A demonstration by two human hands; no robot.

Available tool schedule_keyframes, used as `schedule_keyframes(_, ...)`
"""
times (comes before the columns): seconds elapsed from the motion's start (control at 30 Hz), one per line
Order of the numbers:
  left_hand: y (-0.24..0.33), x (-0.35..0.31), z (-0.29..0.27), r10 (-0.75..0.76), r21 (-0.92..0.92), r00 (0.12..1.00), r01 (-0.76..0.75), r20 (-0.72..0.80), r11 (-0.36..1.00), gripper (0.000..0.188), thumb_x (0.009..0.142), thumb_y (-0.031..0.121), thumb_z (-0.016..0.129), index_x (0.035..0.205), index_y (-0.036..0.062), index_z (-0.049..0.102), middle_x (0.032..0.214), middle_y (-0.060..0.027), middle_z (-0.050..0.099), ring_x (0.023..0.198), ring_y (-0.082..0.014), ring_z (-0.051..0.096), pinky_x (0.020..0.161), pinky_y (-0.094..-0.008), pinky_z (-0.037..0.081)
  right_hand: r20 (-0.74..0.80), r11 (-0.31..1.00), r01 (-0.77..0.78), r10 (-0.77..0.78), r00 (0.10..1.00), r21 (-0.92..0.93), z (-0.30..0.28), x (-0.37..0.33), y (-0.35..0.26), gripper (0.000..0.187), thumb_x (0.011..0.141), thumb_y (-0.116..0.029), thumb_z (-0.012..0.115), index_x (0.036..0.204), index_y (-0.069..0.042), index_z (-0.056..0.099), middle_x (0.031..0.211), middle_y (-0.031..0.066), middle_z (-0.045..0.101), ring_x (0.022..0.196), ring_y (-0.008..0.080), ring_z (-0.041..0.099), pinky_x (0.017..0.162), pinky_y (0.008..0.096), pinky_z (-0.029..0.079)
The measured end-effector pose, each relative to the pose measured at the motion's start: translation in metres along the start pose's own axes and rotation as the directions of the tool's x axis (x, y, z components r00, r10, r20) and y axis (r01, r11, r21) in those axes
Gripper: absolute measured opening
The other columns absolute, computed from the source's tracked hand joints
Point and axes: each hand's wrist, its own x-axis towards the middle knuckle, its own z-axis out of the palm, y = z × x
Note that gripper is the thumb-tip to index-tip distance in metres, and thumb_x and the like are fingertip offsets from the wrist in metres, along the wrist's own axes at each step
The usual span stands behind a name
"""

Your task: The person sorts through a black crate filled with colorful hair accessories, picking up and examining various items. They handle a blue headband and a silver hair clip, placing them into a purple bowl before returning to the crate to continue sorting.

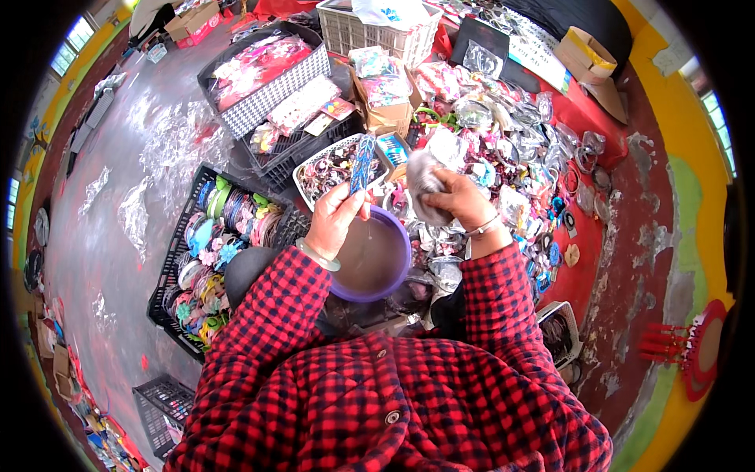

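Observation:
My left hand (334, 219) pinches the lower end of a narrow blue patterned strip (362, 164), which stands upright; its exact kind I cannot make out. In my right hand (464, 203) is a bunched grey cloth (425, 187), held a short way to the right of the strip and apart from it. Below and between both hands sits a purple basin (408, 259) with murky brownish water in it. Just beyond the strip is a white basket (303, 186) filled with dark hair accessories.
A black crate (161, 287) of colourful headbands stands at left. Farther off are a grey-and-white bin (267, 102), a cardboard box (389, 118) and a beige crate (370, 35). Bagged accessories (511, 134) pile up on red cloth at right. Clear plastic (134, 216) lies on the floor.

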Motion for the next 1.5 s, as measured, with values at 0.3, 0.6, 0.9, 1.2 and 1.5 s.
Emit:
schedule_keyframes(0.3, -0.005, 0.007, 0.01, -0.345, -0.554, 0.932, 0.346, 0.109, 0.757, 0.021, 0.092, 0.015, 0.045, 0.101, -0.0019, 0.053, 0.1, -0.0183, 0.058, 0.079, -0.0238, 0.057, 0.074, -0.0337, 0.046, 0.143, 0.943, 0.082, -0.134, 0.981, 0.323, 0.017, -0.007, -0.009, 0.04, 0.089, -0.013, 0.049, 0.126, 0.001, 0.045, 0.115, 0.0071, 0.056, 0.104, 0.0124, 0.051, 0.091, 0.0242, 0.039)
schedule_keyframes(0.6, -0.029, 0.009, -0.01, -0.375, -0.552, 0.921, 0.368, 0.106, 0.748, 0.02, 0.092, 0.016, 0.046, 0.102, 0.0005, 0.053, 0.092, -0.0079, 0.058, 0.082, -0.0185, 0.057, 0.069, -0.034, 0.047, 0.346, 0.67, 0.544, -0.42, 0.839, -0.506, 0.032, 0.001, 0.005, 0.032, 0.073, 0.008, 0.054, 0.099, -0.008, 0.066, 0.087, 0.0088, 0.063, 0.084, 0.0207, 0.058, 0.077, 0.0299, 0.046)
schedule_keyframes(0.9, -0.021, 0.009, -0.012, -0.065, -0.606, 0.995, 0.009, -0.071, 0.795, 0.017, 0.09, 0.009, 0.049, 0.096, -0.0016, 0.06, 0.09, -0.0069, 0.062, 0.083, -0.0151, 0.057, 0.075, -0.0282, 0.046, 0.049, 0.973, 0.037, -0.05, 0.998, 0.228, 0.033, 0.004, 0.006, 0.02, 0.078, 0.002, 0.057, 0.097, -0.002, 0.064, 0.095, 0.0051, 0.063, 0.078, 0.0105, 0.058, 0.074, 0.0241, 0.046)
schedule_keyframes(1.2, -0.01, 0.011, -0.008, -0.049, -0.385, 0.996, 0.018, -0.07, 0.923, 0.019, 0.092, 0.013, 0.045, 0.096, -0.0016, 0.057, 0.087, -0.0068, 0.06, 0.082, -0.0148, 0.058, 0.076, -0.0293, 0.047, -0.033, 0.755, 0.201, -0.232, 0.972, 0.624, 0.012, -0.016, -0.03, 0.013, 0.083, -0.01, 0.053, 0.085, 0.0, 0.061, 0.077, 0.0074, 0.062, 0.07, 0.0137, 0.058, 0.069, 0.0265, 0.046)
schedule_keyframes(1.5, -0.014, 0.012, -0.004, 0.149, 0.185, 0.987, -0.158, 0.064, 0.97, 0.019, 0.094, 0.012, 0.043, 0.096, -0.0036, 0.053, 0.074, -0.0044, 0.055, 0.071, -0.0108, 0.054, 0.069, -0.0244, 0.045, -0.201, 0.928, 0.258, -0.316, 0.927, -0.267, 0.007, 0.004, 0.004, 0.008, 0.088, -0.011, 0.056, 0.088, -0.004, 0.059, 0.075, -0.0031, 0.058, 0.067, 0.003, 0.049, 0.059, 0.0186, 0.041)
